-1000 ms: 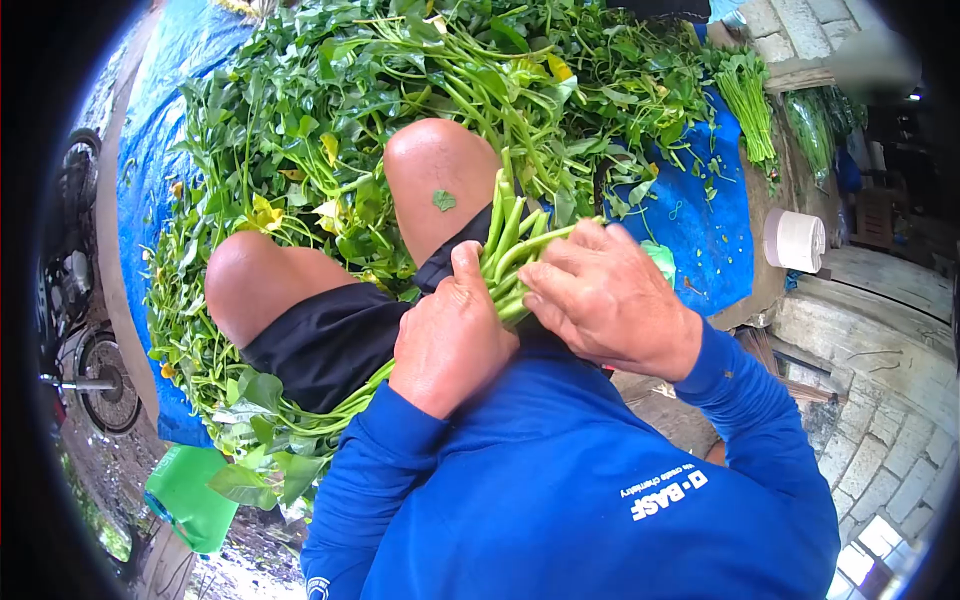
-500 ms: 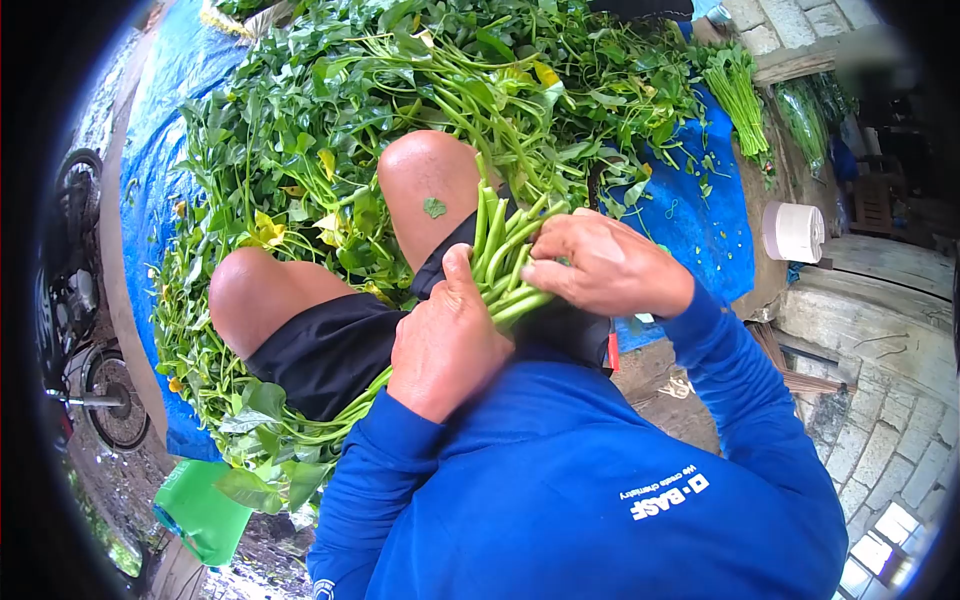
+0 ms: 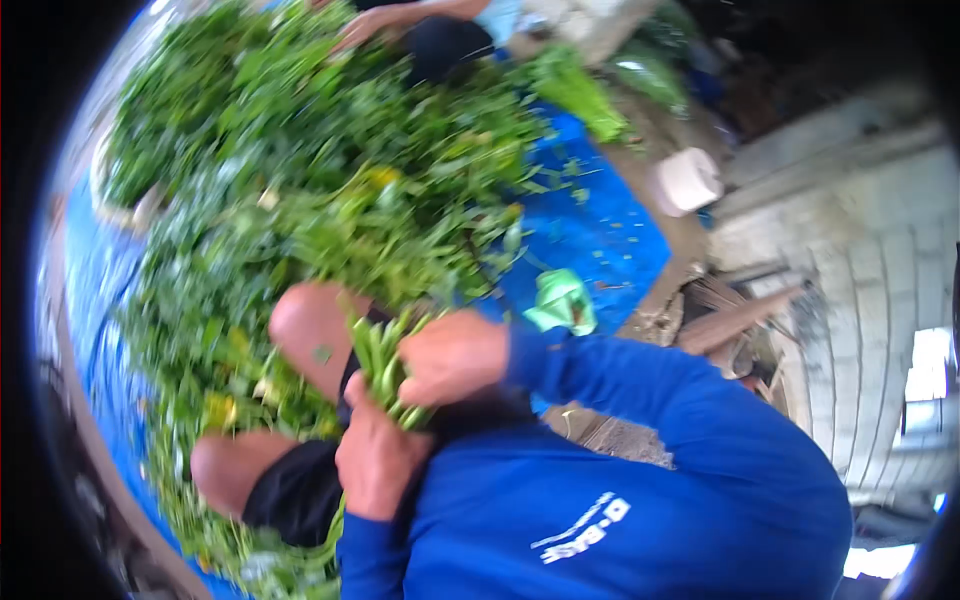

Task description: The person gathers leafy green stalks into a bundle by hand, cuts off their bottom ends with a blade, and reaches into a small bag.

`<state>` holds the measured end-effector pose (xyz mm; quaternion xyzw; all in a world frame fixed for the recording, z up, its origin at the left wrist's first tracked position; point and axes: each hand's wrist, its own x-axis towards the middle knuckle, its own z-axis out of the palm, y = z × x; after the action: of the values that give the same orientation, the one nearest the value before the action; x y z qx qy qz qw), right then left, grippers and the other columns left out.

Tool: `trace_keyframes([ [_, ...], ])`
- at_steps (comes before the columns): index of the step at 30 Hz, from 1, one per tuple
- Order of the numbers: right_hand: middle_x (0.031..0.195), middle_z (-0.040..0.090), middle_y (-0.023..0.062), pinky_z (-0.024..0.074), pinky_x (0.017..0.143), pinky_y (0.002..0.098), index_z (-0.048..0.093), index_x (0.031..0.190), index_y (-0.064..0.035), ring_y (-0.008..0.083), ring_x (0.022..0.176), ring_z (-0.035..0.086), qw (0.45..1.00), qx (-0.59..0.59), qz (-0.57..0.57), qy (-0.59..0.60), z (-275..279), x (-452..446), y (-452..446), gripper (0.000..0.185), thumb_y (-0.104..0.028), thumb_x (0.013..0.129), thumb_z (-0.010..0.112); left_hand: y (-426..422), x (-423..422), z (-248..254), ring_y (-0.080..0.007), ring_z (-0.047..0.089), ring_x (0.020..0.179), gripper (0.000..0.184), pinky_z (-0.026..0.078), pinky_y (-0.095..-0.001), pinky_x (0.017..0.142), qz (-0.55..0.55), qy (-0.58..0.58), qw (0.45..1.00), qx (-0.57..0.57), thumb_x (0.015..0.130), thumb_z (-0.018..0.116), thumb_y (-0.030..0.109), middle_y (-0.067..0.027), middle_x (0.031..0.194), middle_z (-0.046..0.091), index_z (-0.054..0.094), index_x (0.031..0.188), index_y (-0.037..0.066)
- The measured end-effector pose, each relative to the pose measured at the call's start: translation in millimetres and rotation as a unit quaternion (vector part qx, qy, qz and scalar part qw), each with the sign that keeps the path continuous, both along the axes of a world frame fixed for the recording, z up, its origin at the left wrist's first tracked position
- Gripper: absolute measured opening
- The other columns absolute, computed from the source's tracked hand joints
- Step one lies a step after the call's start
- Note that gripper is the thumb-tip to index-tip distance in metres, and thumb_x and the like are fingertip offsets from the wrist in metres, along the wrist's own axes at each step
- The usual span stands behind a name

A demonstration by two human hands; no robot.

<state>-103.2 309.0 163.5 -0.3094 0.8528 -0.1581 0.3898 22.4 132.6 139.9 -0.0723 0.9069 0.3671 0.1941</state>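
Observation:
My left hand (image 3: 378, 462) is closed round a bunch of green leafy stems (image 3: 372, 348), the thumb pointing up along them. At the upper ends of the stems, my right hand (image 3: 455, 358) has its fingers curled in and touching them. The bunch rests above my lap, and its lower stems trail down past my left wrist. In front of my knees spreads a large heap of leafy greens (image 3: 300, 225), with some yellow leaves among it. Motion blur hides the exact grip of my right fingers.
Another person's hand (image 3: 365, 28) reaches into the far side of the heap. A blue tarp (image 3: 610, 255) lies under the greens. To the right are a light green plastic bag (image 3: 563, 300), a white container (image 3: 688, 180) and a bundle of greens (image 3: 580, 90).
The view has swung, so my hands and knees sit lower and further left. Another person's arm and the green bag now show. The stems stay in my left hand.

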Motion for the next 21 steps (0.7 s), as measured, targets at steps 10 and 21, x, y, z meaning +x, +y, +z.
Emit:
trace_keyframes([
  [10,0.101,0.073,0.0191,0.0556,0.082,0.0498,0.069,0.106,-0.0019,0.0387,0.099,0.072,0.957,-0.231,-0.128,0.121,-1,-10,11,0.027,-0.019,0.085,0.072,-9,-6,-3,-0.0497,0.075,0.098,0.102,0.060,-0.0531,0.086,-0.032,-0.056,0.997,-0.047,0.072,0.090,0.030,-0.0317,0.104,0.075,0.034,0.150,-0.002],
  [21,0.112,0.073,0.0063,0.0282,0.126,0.0580,0.070,0.112,-0.0127,0.0238,0.118,0.068,0.852,-0.247,0.253,0.385,-10,2,-4,0.022,-0.023,0.093,0.066,-46,-34,23,-0.0132,0.065,0.089,0.054,0.054,-0.0326,0.081,-0.069,-0.202,0.908,0.360,0.072,0.087,0.016,-0.0015,0.098,0.069,0.068,0.120,0.002],
])
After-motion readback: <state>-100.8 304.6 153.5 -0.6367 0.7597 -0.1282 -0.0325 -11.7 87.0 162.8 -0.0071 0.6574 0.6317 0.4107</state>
